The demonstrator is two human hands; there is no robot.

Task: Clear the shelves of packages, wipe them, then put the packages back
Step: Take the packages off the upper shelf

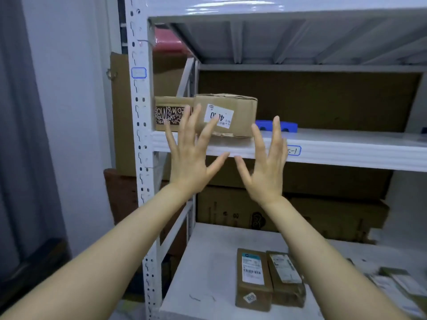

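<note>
both the left hand (189, 162) and right hand (265, 167) are hovering with fingers spread wide, holding nothing, just in front of the labelled box (227, 115). that box is sitting on the middle shelf (346, 148), left end, beside a printed box (172, 114); hands are probably framing it for a two-sided grasp.

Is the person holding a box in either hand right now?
No, the left hand and right hand are both empty, fingers spread, raised in front of the cardboard box on the shelf.

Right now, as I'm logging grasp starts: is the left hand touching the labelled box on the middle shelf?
Cannot tell. In the head view, fingers of the left hand overlap the labelled box, but this single view shows neither contact nor gap.
</note>
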